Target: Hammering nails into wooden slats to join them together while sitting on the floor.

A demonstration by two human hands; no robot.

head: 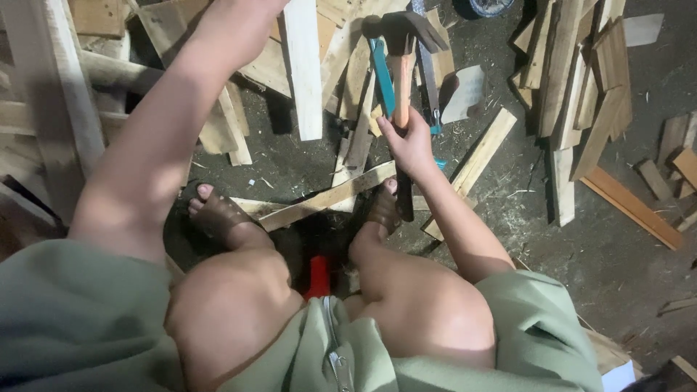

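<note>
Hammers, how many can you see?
1. The orange-handled hammer with a dark metal head is gripped in the right hand, above the scattered wood strips. More could be hidden under the wood.

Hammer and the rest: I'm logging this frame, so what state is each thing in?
Hammer: raised, gripped by its orange handle.
Right hand: closed on the hammer.
Left hand: out of frame, arm stretched up.
Wooden slat: flat on the ground, both feet on it.
Handsaw: lying on the scrap wood.

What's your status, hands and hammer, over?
Right hand gripping hammer handle, head raised. Left hand out of frame, top. Wood strip across both feet; scrap boards all round.
</note>
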